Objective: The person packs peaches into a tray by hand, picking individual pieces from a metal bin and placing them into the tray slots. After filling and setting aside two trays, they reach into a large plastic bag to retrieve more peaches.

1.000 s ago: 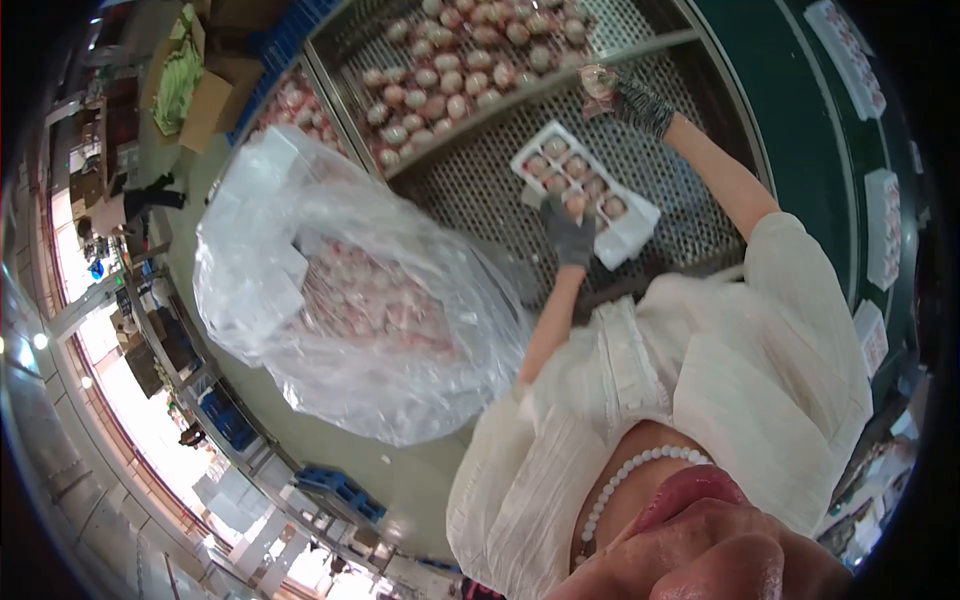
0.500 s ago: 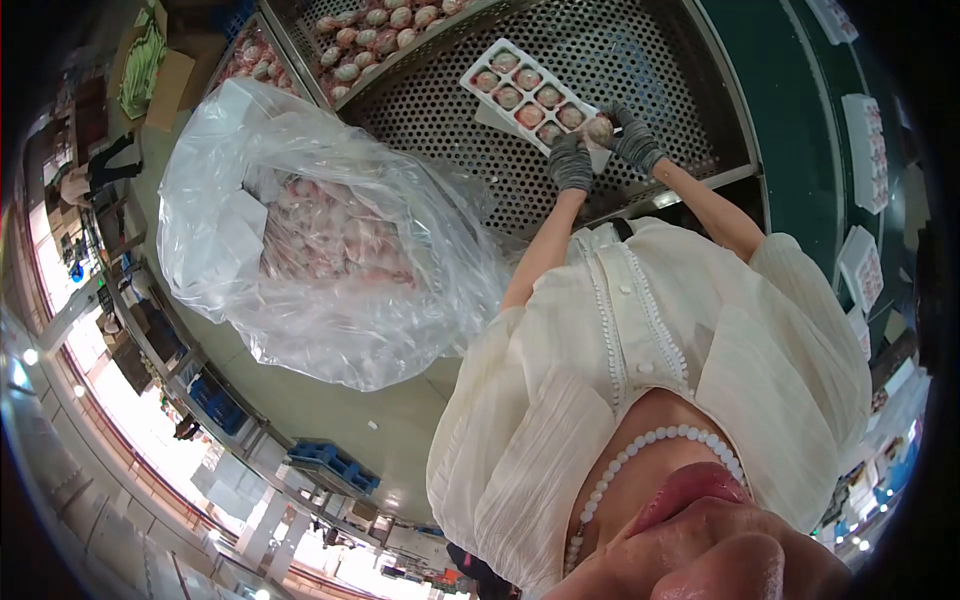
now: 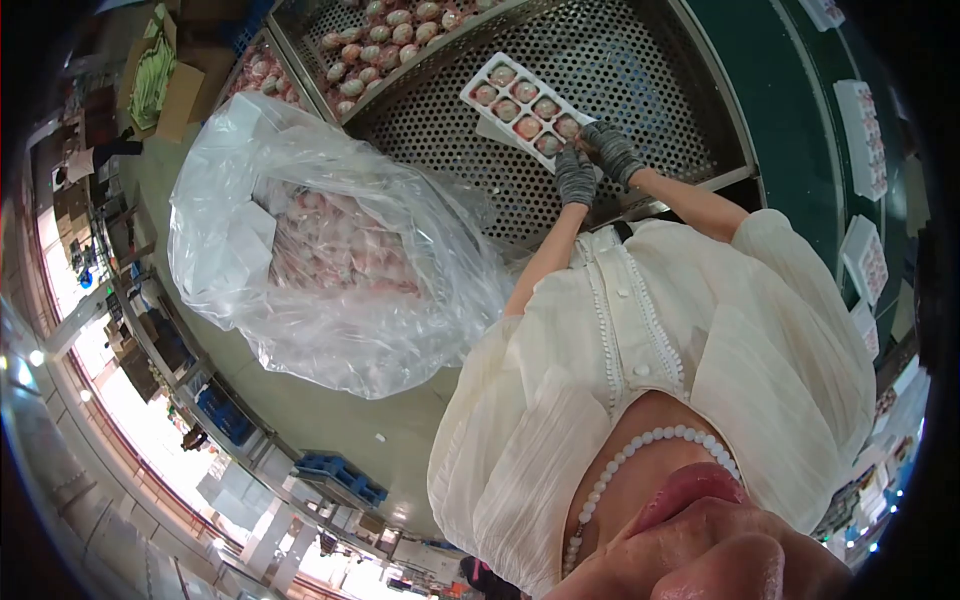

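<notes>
A white compartment tray [image 3: 508,70] holds several round, wrapped pieces coloured reddish and white. It lies at a slant on the perforated metal work surface [image 3: 440,130]. My left hand [image 3: 575,178], in a grey striped knit glove, is closed at the tray's near end. Close beside it, my right hand [image 3: 612,153], gloved alike, has its fingers bent over the last compartments. A bit of a reddish round piece [image 3: 583,145] shows between the two hands; the fingers cover most of it. Part of a second white sheet or tray [image 3: 490,131] sticks out underneath.
A big clear plastic bag [image 3: 330,345] of similar pieces stands at the left. More round pieces [image 3: 385,45] fill a metal bin behind. On the right, a green belt [image 3: 800,130] carries filled trays [image 3: 860,140]. An open cardboard box [image 3: 182,95] sits far left.
My right hand has moved left and slightly down, bringing the round piece from beside the tray to its near end. My left hand has shifted slightly down. The whole view has tilted a little.
</notes>
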The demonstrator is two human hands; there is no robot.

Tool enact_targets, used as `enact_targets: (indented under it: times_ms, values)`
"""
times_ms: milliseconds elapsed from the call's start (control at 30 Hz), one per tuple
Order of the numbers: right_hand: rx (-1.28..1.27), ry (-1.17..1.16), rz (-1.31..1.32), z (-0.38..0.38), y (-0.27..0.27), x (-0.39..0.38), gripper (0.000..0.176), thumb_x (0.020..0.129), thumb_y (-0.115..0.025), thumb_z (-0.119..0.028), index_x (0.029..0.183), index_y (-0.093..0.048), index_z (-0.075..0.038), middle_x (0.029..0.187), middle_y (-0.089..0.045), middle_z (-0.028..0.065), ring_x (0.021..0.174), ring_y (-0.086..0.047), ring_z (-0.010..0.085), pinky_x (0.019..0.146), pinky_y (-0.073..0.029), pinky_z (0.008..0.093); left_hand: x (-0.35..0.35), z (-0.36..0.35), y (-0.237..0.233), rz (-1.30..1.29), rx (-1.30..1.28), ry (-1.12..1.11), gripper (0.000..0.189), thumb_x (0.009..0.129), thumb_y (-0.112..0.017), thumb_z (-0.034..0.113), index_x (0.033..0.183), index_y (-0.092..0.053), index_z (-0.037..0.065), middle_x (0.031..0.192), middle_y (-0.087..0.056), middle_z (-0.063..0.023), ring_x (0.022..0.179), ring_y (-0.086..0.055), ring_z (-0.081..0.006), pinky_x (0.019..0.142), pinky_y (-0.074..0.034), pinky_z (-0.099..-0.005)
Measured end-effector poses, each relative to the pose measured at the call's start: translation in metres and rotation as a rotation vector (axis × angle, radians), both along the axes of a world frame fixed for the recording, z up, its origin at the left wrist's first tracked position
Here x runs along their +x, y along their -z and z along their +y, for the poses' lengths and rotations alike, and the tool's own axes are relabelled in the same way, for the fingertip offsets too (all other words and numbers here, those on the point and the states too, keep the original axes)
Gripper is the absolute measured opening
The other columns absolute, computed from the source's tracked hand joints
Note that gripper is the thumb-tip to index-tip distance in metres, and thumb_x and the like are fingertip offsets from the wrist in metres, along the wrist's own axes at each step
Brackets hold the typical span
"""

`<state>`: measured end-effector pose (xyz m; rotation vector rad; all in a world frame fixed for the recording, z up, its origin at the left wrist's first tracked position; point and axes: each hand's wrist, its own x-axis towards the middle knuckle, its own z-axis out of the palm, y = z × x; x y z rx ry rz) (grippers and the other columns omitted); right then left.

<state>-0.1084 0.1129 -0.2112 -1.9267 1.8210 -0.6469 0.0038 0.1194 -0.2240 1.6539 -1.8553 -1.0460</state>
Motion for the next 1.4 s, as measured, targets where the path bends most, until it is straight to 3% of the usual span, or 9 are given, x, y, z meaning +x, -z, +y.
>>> enact_targets:
  times_ms: [133, 200, 500, 633, 733, 1133, 1200, 1300, 1400]
  values:
    - [0.222, 0.349, -0.846, 0.007, 0.016, -0.002, 0.012, 0.07, -0.051, -0.014, 0.079, -0.052, -0.006, 0.074, -0.053, 0.0164, 0.068, -0.052, 0.0306, 0.059, -0.043, 0.036, 0.014, 0.005, 0.023, 0.034, -0.064, 0.095, 0.032, 0.078, -0.042, 0.016, 0.106, -0.045, 0.001, 0.1, -0.048, -0.0204, 0.096, -0.043, -0.0331, 0.081, -0.034, -0.0384]
    - [0.178, -0.048, 0.26, 0.001, 0.035, -0.01, 0.013, 0.07, -0.052, -0.014, 0.079, -0.054, -0.005, 0.078, -0.054, 0.0174, 0.069, -0.052, 0.0304, 0.062, -0.044, 0.0354, 0.012, 0.005, 0.011, 0.101, -0.072, 0.071, 0.031, 0.077, -0.043, 0.016, 0.104, -0.046, 0.001, 0.101, -0.048, -0.02, 0.095, -0.044, -0.0326, 0.082, -0.034, -0.0379]
    - [0.485, -0.115, 0.376, -0.018, 0.021, -0.01, 0.02, 0.065, -0.056, -0.018, 0.079, -0.057, -0.004, 0.075, -0.058, 0.0137, 0.067, -0.057, 0.0259, 0.056, -0.046, 0.0358, 0.003, -0.021, 0.03, 0.193, 0.221, -0.002, 0.02, 0.072, -0.051, 0.011, 0.087, -0.05, -0.003, 0.08, -0.054, -0.0125, 0.071, -0.051, -0.0227, 0.067, -0.041, -0.0309]
    - [0.721, -0.307, 0.489, -0.038, -0.009, -0.006, 0.026, 0.066, -0.053, -0.019, 0.086, -0.056, -0.002, 0.076, -0.059, 0.0132, 0.064, -0.058, 0.0217, 0.054, -0.046, 0.034, 0.002, -0.029, 0.152, 0.297, 0.318, -0.038, 0.02, 0.07, -0.054, 0.014, 0.083, -0.05, -0.001, 0.079, -0.054, -0.0139, 0.072, -0.052, -0.0238, 0.064, -0.042, -0.0343]
    - [0.803, -0.415, 0.555, -0.049, -0.009, -0.008, 0.031, 0.066, -0.054, -0.026, 0.089, -0.056, -0.006, 0.073, -0.059, 0.0106, 0.061, -0.057, 0.0208, 0.052, -0.046, 0.0339, -0.006, -0.049, 0.024, -0.279, 0.176, 0.238, 0.02, 0.07, -0.053, 0.018, 0.083, -0.051, 0.002, 0.081, -0.055, -0.0156, 0.073, -0.052, -0.0271, 0.062, -0.042, -0.0373]
    - [0.516, -0.525, 0.607, -0.052, 0.054, -0.026, 0.023, 0.068, -0.05, -0.021, 0.086, -0.057, -0.007, 0.071, -0.059, 0.0083, 0.056, -0.056, 0.0178, 0.048, -0.044, 0.0352, -0.017, -0.067, -0.005, -0.273, 0.381, 0.306, 0.039, 0.06, -0.061, 0.025, 0.091, -0.047, 0.006, 0.089, -0.054, -0.0158, 0.082, -0.053, -0.0305, 0.065, -0.042, -0.0372]
    - [0.659, -1.023, 0.562, -0.078, 0.078, -0.039, 0.018, 0.07, -0.047, -0.017, 0.08, -0.057, -0.005, 0.068, -0.058, 0.009, 0.052, -0.054, 0.0182, 0.047, -0.043, 0.0352, -0.017, -0.057, 0.03, -0.263, 0.326, 0.251, 0.035, 0.062, -0.06, 0.025, 0.089, -0.047, 0.007, 0.087, -0.055, -0.0148, 0.078, -0.053, -0.0294, 0.063, -0.042, -0.0371]
    - [0.611, -0.231, -0.233, -0.159, -0.011, -0.059, 0.016, 0.074, -0.051, -0.018, 0.076, -0.053, -0.002, 0.067, -0.057, 0.0045, 0.052, -0.054, 0.0137, 0.051, -0.044, 0.0295, -0.012, -0.047, 0.052, -0.17, 0.195, 0.238, 0.034, 0.067, -0.052, 0.026, 0.092, -0.044, 0.005, 0.088, -0.054, -0.0151, 0.071, -0.053, -0.0298, 0.062, -0.042, -0.0373]
    - [0.27, 0.207, -0.192, -0.256, -0.017, -0.077, 0.027, 0.075, -0.05, -0.026, 0.093, -0.052, -0.006, 0.086, -0.057, 0.0107, 0.074, -0.055, 0.022, 0.066, -0.043, 0.0328, -0.012, -0.053, 0.031, -0.339, 0.219, 0.333, 0.034, 0.067, -0.05, 0.027, 0.092, -0.043, 0.005, 0.085, -0.053, -0.0161, 0.071, -0.053, -0.0302, 0.061, -0.042, -0.0384]
